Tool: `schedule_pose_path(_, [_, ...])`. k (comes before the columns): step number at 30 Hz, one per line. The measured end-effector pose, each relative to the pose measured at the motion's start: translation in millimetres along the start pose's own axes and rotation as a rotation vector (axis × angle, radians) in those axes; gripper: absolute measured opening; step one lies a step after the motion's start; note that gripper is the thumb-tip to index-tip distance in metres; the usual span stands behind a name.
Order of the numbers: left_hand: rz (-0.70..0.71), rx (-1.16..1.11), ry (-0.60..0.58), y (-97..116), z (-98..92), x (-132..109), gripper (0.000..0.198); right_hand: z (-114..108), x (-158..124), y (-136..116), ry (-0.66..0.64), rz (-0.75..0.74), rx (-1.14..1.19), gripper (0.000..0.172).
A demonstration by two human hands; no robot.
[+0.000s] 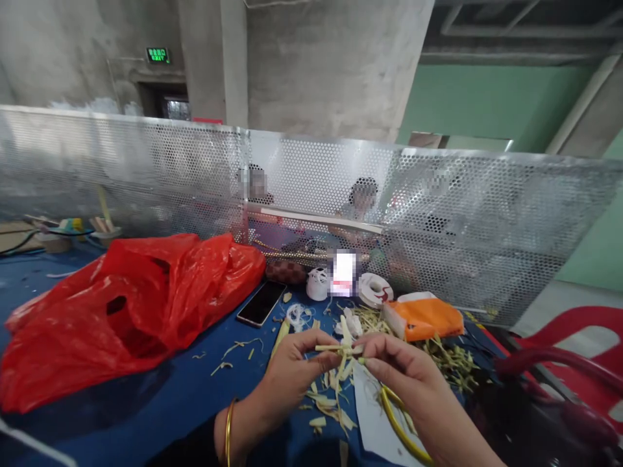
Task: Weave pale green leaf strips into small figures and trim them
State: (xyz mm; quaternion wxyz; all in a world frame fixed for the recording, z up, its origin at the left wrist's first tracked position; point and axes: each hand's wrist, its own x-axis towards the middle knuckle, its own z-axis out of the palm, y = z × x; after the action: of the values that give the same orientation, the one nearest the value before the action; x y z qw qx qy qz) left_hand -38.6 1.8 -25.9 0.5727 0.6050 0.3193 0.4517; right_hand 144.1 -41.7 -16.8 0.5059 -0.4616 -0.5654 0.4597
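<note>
My left hand [292,373] and my right hand [403,370] meet over the blue table [160,402]. Both pinch a pale green plant stalk [335,349] held level between them, with thin strips hanging from it. The left fingers close on its left end, the right fingertips on its right end. A gold bangle circles each wrist. Peeled strips and scraps [331,405] lie on the table right under my hands, beside a white sheet [374,421].
A crumpled red plastic bag [121,305] fills the left side. A black phone [261,303], tape rolls [374,288], an orange pouch [426,318] and a heap of green stalks [452,360] lie behind. A perforated metal screen [487,214] crosses the back, people behind it. Red chair [584,350] at right.
</note>
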Motion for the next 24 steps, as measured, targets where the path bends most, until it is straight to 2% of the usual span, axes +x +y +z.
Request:
schedule_pose_path(3, [0.021,0.013,0.003,-4.6,2.2,1.4,0.013,1.3,1.7,5.5,0.022,-0.026,-0.010,0.014])
schedule_pose_path(6, [0.057,0.093,0.054,-6.0,1.8,1.6,0.011,2.3,2.0,5.6,0.056,-0.056,-0.047,0.013])
schedule_pose_path(10, [0.011,0.207,0.066,-2.4,0.9,-0.4,0.025,0.9,1.5,2.2,0.082,-0.138,-0.200,0.014])
schedule_pose_path(12, [-0.064,0.152,0.026,-0.4,1.9,-1.6,0.029,-0.1,1.4,1.0,0.085,-0.178,-0.261,0.014])
schedule_pose_path(18, [-0.355,-0.277,-0.045,-2.3,5.2,-3.7,0.034,-2.6,-0.2,1.3,0.031,-0.270,-0.349,0.013])
schedule_pose_path(20, [-0.406,-0.289,-0.114,-4.7,4.9,-4.3,0.036,-3.6,-0.9,2.3,-0.006,-0.313,-0.387,0.012])
schedule_pose_path(24, [-0.393,-0.240,-0.194,-8.1,3.8,-5.1,0.033,-4.4,-1.6,3.3,-0.086,-0.387,-0.453,0.008])
